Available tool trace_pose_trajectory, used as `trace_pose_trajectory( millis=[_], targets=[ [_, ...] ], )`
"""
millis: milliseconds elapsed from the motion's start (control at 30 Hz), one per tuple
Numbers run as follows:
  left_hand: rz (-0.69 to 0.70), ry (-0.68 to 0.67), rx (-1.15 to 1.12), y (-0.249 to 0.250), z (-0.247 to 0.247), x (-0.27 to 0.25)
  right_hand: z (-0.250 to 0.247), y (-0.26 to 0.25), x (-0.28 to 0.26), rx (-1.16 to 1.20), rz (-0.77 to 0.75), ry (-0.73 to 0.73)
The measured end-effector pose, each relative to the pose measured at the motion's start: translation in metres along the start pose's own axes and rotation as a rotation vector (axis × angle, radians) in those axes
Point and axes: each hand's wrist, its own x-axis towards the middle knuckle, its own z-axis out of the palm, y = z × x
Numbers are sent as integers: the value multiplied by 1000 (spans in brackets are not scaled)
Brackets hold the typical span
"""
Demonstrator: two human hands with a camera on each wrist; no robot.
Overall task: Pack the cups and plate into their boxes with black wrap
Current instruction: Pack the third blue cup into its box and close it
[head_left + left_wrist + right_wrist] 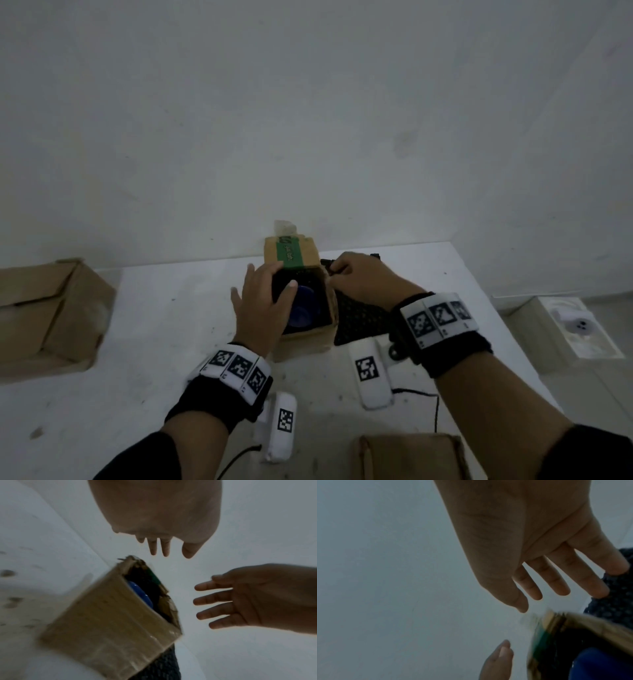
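A small open cardboard box stands mid-table, lined with black wrap, with a blue cup inside. Its far flap carries green tape. My left hand hovers over the box's left side, fingers spread, thumb above the opening. My right hand is just right of the box, over a loose sheet of black wrap lying flat. In the right wrist view the fingers are straight, the outer tips touching the wrap. The left wrist view shows the box, cup and both hands open.
A larger cardboard box sits at the table's left, another at the near edge. Two white marker blocks with cables lie near my wrists. A white tray sits off the table's right edge. A wall stands close behind.
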Motion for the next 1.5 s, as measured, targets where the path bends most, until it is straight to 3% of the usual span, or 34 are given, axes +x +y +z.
trace_pose_trajectory(
  millis=[67,167,267,367,567,633,833,1000,1200,1500],
  targets=[
    [161,53,-112,27,6,-4,-21,20,2,74,53,43],
    [222,-112,-288,68,30,-8,-40,58,8,158,168,21],
    [146,-286,-349,99,61,-7,-40,103,18,191,290,-6],
    [-5,-333,-334,109,94,-3,-28,140,26,276,371,-58],
    [-225,-308,110,83,146,11,3,184,43,472,459,-142],
    [-319,-305,169,77,153,14,8,190,47,544,466,-149],
    [-505,-266,33,69,163,21,20,193,58,723,463,-124],
    [-646,-195,-126,65,162,28,20,189,59,636,357,-169],
    [-768,-199,-285,75,157,30,10,188,49,606,309,-112],
    [-734,-158,-798,110,124,25,-54,158,14,1410,210,-76]
  ],
)
